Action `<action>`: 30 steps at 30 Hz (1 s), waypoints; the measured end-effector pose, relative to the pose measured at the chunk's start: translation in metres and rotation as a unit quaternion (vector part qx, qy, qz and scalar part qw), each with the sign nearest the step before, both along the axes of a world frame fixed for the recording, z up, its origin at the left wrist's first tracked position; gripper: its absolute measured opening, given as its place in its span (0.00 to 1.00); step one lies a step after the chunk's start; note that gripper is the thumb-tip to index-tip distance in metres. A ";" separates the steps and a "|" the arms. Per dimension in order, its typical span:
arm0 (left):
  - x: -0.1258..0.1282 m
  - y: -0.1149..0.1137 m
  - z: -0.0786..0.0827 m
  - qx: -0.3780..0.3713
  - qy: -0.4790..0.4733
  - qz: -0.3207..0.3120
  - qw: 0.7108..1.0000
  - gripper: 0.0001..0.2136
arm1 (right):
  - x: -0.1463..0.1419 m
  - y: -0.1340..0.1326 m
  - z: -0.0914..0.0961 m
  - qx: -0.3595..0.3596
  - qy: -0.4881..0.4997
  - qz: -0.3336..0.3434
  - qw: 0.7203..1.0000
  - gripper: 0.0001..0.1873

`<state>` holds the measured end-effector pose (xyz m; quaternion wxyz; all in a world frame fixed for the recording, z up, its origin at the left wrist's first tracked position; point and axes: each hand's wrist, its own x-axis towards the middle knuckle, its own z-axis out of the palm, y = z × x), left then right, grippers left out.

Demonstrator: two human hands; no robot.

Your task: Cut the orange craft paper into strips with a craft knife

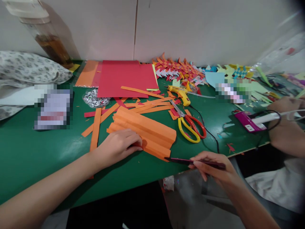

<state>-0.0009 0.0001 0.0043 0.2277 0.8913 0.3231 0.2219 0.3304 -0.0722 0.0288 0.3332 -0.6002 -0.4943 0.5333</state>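
A sheet of orange paper [147, 127] with several parallel folds lies on the green table. My left hand [121, 144] is closed on its near edge, fingers curled and thumb against the paper. My right hand [209, 163] grips a slim, dark maroon pen-like tool [182, 161], whose exact kind I cannot make out. The tool's dark tip touches the paper's near right corner. Beyond the paper rest scissors [188, 122] with one yellow and one red handle, blades pointing away. Orange paper strips [96, 127] lie to the left of the sheet and behind it.
Red paper sheets [126, 78] lie at the back, near a bag of googly eyes [95, 98]. A yellow glue gun [179, 93] trails a black cord. A phone [53, 108] lies left, a bottle [51, 41] behind it. Another person's arm [286, 127] rests at right beside a purple power strip [249, 121].
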 end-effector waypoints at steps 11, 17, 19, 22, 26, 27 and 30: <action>-0.001 0.000 -0.001 -0.002 -0.011 -0.006 1.000 0.03 | 0.019 -0.010 0.022 -0.019 -0.038 -0.064 0.997 0.17; 0.000 0.000 0.000 0.008 -0.006 -0.007 1.000 0.05 | -0.028 0.011 0.026 0.022 0.033 -0.095 0.995 0.14; 0.000 0.000 0.000 0.013 -0.006 -0.008 1.000 0.06 | -0.049 0.021 0.023 0.026 0.026 -0.064 0.997 0.15; 0.001 0.000 0.000 0.016 -0.007 -0.011 1.000 0.07 | -0.069 0.033 0.016 0.034 0.027 -0.019 0.999 0.14; 0.001 0.001 0.000 0.019 -0.005 -0.012 1.000 0.07 | -0.066 0.039 0.008 0.030 0.027 0.027 0.999 0.12; 0.000 0.001 0.000 0.019 -0.005 -0.012 1.000 0.07 | -0.062 0.038 0.007 0.028 0.019 0.037 0.999 0.12; 0.000 0.001 0.000 0.019 -0.005 -0.012 1.000 0.07 | -0.048 0.032 0.007 0.011 -0.002 0.031 0.999 0.12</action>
